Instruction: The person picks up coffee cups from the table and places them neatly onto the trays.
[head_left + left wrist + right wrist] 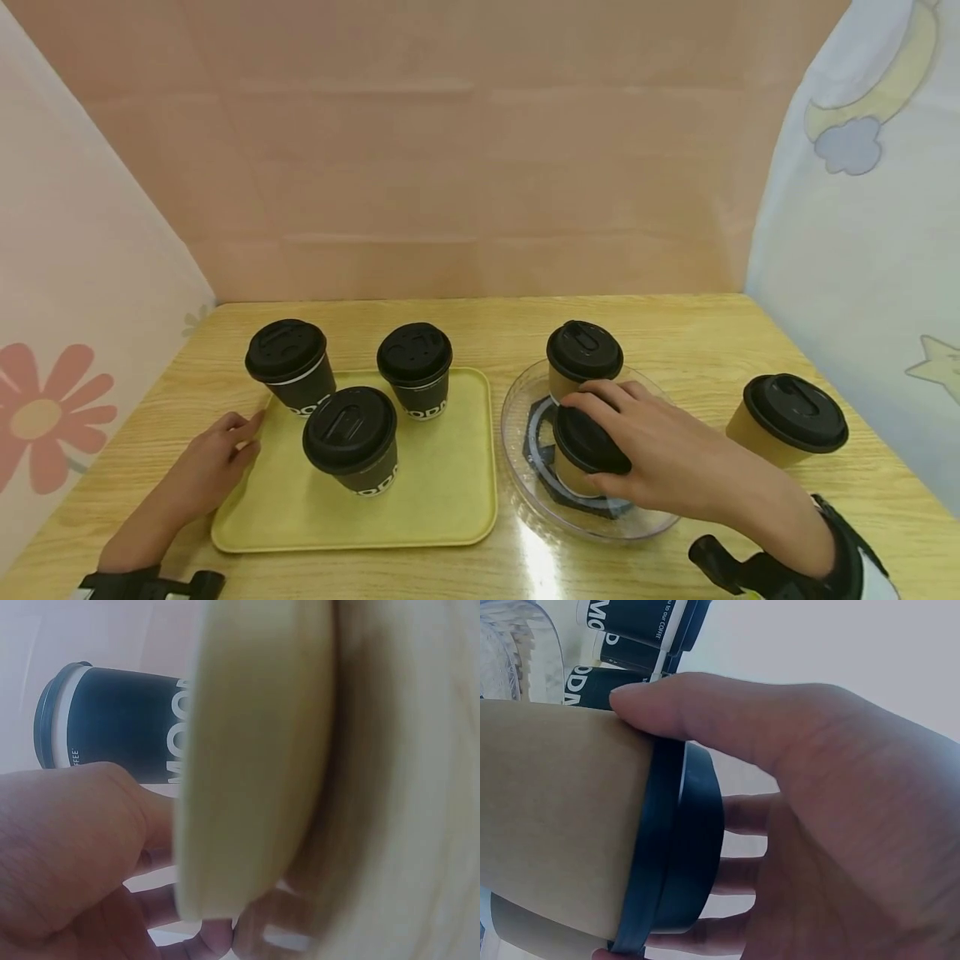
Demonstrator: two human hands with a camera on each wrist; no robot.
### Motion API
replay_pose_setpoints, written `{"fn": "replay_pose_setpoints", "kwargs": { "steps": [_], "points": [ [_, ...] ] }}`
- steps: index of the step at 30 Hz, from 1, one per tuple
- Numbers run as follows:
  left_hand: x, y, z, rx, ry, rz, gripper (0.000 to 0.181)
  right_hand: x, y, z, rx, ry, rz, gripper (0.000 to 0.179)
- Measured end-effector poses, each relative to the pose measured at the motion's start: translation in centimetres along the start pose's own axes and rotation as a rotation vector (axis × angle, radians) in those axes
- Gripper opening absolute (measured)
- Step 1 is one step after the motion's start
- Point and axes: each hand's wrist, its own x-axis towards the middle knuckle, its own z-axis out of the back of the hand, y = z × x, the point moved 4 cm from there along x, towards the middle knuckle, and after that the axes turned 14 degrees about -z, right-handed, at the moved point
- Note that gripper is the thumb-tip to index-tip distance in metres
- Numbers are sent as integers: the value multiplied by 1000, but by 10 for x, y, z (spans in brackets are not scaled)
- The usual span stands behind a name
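Observation:
On the left my left hand [213, 462] grips the left rim of a yellow tray [420, 521]; in the left wrist view the tray's side [255, 750] hides some fingertips. Three black paper coffee cups with black lids are there: the front cup [352, 442] and the right cup [416, 367] stand on the tray, the left cup [291, 362] at its back left corner. My right hand [652, 442] holds a kraft-brown coffee cup [562, 817] around its black lid, thumb on one side and fingers on the other. That cup is in a clear round tray [517, 433], in front of another brown cup [585, 354].
A third brown cup [787, 417] with a black lid stands on the wooden table [510, 317], right of the round tray. Behind the table rises a brownish-pink backdrop [472, 167]. Patterned white cloths hang at both sides.

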Motion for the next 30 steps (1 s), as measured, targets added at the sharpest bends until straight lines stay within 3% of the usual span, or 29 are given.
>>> {"fn": "replay_pose_setpoints", "kwargs": {
  "steps": [4, 21, 30],
  "points": [
    [-1, 1, 1, 12, -6, 2, 40, 1, 0, -2, 7, -12, 22, 72],
    [-1, -2, -1, -24, 21, 27, 42, -3, 2, -6, -6, -2, -25, 76],
    [-1, -1, 1, -65, 7, 61, 42, -3, 3, -4, -20, -43, 12, 75]
  ]
}}
